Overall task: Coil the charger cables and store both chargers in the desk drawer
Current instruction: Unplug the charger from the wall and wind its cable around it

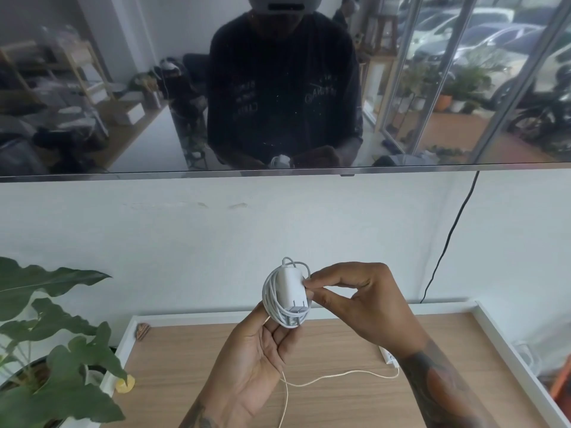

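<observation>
White charger (290, 293) wrapped in its cable, left hand (256, 356) cupping it from 7 o'clock, right hand (355, 299) pinching its 3 o'clock edge, above wooden surface (340, 406), second cable (340, 375) lying loose below

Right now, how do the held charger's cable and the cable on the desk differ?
The wrapped cable is coiled tight round the white charger, held up by the left hand and right hand. The loose cable trails uncoiled across the desk. The wrapped one looks white, the loose one cream. Both are thin.
</observation>
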